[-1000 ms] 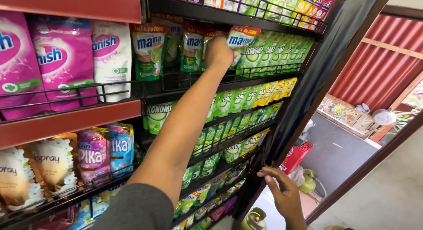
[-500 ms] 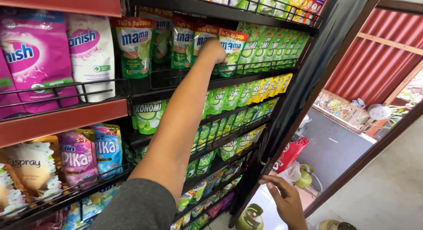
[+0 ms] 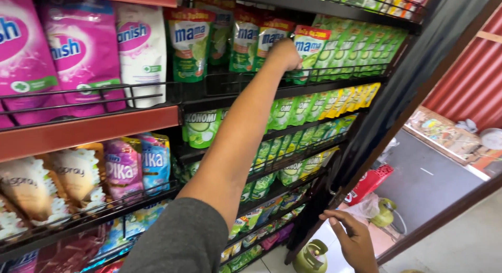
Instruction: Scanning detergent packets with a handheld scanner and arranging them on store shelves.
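Head view, left hand (image 3: 285, 54) fingers seemingly closed on green pouch (image 3: 309, 48) at wire shelf (image 3: 219, 90), right hand (image 3: 353, 236) fingers spread, empty.

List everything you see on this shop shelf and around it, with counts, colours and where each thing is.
green soap pouches: many, green, top wire rack right
pink detergent bags: about three, pink, upper left shelf
white detergent bag: one, white, beside the pink ones
yellow sachets: several, yellow, second rack
green gas cylinders: two, green, floor
red plastic crate: one, red, floor
left hand: on a green pouch, top rack
right hand: low, empty
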